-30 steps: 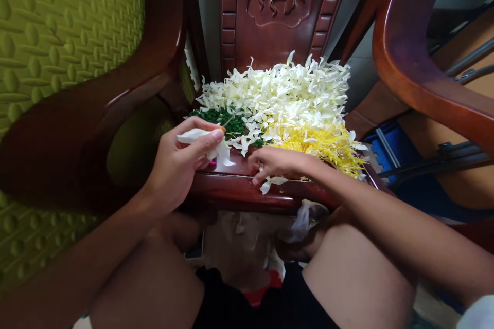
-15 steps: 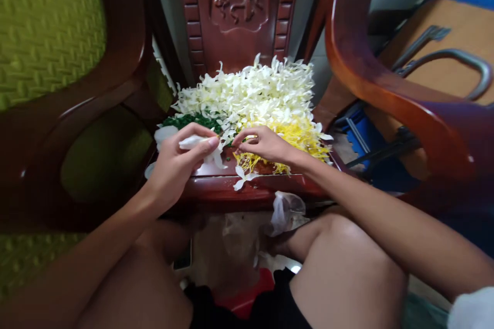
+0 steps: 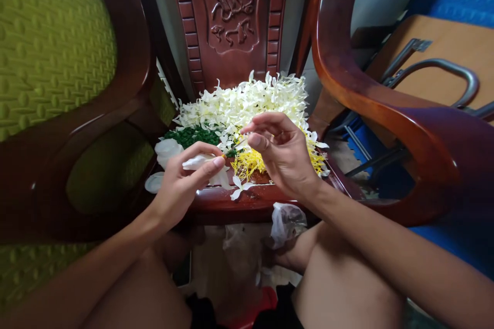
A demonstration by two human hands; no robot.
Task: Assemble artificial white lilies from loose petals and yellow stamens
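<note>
My left hand [image 3: 181, 180] is closed on a white flower [image 3: 198, 162], its long soft petals showing between thumb and fingers. A tiny yellow-orange tip pokes out at the fingertips. To the right, my right hand [image 3: 283, 157] is raised over the yellow strands [image 3: 249, 163], thumb and fingers drawn together. Something thin seems to be at its fingertips, too fine to name. Behind the hands lies a large heap of white flowers [image 3: 250, 95]. Beside it is a dark green pile [image 3: 195, 136] of small pieces. One loose white flower [image 3: 241, 188] rests at the seat's front edge.
The piles lie on a dark red wooden chair [image 3: 231, 211] with a carved back. White round pieces [image 3: 168, 150] sit at its left. A clear plastic bag [image 3: 287, 222] hangs below the front edge. Curved wooden armrests [image 3: 335, 61] flank both sides; a folded table [image 3: 443, 56] stands right.
My right hand has come up from the yellow strands and turned, its fingers now raised. My left hand still grips the white flower, slightly lower and further right. The view has tilted a little.
</note>
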